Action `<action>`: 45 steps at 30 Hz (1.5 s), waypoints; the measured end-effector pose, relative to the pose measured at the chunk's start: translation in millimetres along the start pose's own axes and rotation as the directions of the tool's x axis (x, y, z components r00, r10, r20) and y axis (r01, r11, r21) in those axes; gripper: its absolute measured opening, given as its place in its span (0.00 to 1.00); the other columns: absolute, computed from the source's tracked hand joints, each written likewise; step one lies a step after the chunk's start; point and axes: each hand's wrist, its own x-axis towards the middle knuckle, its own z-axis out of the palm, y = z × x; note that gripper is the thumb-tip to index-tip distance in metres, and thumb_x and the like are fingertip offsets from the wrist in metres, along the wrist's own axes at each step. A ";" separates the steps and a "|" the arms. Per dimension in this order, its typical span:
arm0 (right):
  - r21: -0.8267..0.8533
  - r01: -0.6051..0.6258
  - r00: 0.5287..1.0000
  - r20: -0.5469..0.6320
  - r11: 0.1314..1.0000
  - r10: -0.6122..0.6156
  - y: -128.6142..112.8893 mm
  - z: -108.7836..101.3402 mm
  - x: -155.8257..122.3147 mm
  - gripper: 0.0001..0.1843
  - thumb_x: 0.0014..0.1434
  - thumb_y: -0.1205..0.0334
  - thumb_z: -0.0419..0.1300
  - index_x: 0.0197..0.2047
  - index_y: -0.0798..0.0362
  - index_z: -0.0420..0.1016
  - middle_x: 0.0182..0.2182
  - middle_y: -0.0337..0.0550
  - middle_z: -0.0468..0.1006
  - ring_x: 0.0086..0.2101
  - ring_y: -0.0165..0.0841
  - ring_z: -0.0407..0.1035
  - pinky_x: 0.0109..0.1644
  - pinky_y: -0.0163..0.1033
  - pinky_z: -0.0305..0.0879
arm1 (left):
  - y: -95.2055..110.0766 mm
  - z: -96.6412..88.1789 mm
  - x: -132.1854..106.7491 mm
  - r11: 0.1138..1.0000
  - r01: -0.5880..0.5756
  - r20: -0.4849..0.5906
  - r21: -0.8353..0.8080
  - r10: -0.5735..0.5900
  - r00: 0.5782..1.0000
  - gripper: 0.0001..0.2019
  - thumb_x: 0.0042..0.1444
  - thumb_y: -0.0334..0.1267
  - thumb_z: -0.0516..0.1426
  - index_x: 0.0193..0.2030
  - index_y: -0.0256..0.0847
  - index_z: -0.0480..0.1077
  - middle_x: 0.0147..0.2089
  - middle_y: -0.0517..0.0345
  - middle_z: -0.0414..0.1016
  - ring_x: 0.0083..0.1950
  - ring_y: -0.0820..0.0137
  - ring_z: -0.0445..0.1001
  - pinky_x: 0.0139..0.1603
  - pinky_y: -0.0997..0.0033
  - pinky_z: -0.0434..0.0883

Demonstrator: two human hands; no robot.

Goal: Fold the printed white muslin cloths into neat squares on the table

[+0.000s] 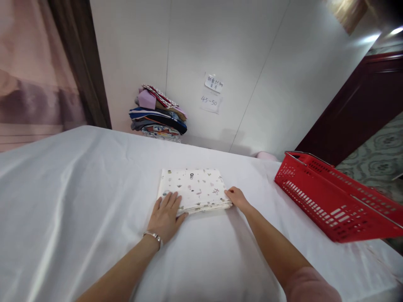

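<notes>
A folded white cloth with small printed figures (197, 186) lies flat on the white-covered table (78, 188). My left hand (165, 216), a bracelet on its wrist, rests open with fingers flat on the cloth's near left corner. My right hand (236, 198) touches the cloth's near right corner, its fingers curled under or against the edge; whether they pinch the fabric is hidden.
A pile of folded coloured garments (159, 113) stands at the table's far edge against the white wall. A red plastic basket (333, 197) sits at the right side. Two paper notes (212, 94) hang on the wall. A pink curtain (34, 71) hangs at left.
</notes>
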 end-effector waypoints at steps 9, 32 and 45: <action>0.254 -0.131 0.989 0.102 0.958 0.108 15.7 -18.2 -24.6 0.12 0.53 0.56 0.51 0.26 0.54 0.67 0.25 0.41 0.74 0.20 0.26 0.63 0.23 0.32 0.56 | 0.5 0.8 0.0 1.000 -0.009 -0.009 0.000 0.009 1.000 0.28 0.55 0.53 0.44 0.58 0.39 0.60 0.63 0.51 0.56 0.65 0.59 0.49 0.63 0.52 0.47; 0.351 -0.204 0.954 0.279 0.914 0.106 5.7 -25.5 -34.5 0.13 0.47 0.57 0.59 0.20 0.53 0.59 0.12 0.31 0.60 0.14 0.21 0.51 0.16 0.30 0.44 | 0.5 1.6 0.6 1.000 -0.016 -0.006 0.015 0.016 1.000 0.28 0.56 0.53 0.44 0.58 0.38 0.59 0.63 0.51 0.56 0.65 0.59 0.48 0.63 0.52 0.46; 0.300 -0.303 0.911 0.370 0.905 0.183 9.4 -23.1 -33.3 0.13 0.49 0.54 0.59 0.24 0.55 0.64 0.20 0.36 0.70 0.15 0.22 0.60 0.15 0.28 0.47 | 1.4 0.7 0.8 1.000 -0.019 -0.009 0.024 0.019 1.000 0.28 0.56 0.52 0.44 0.58 0.36 0.59 0.63 0.50 0.56 0.65 0.58 0.48 0.63 0.52 0.46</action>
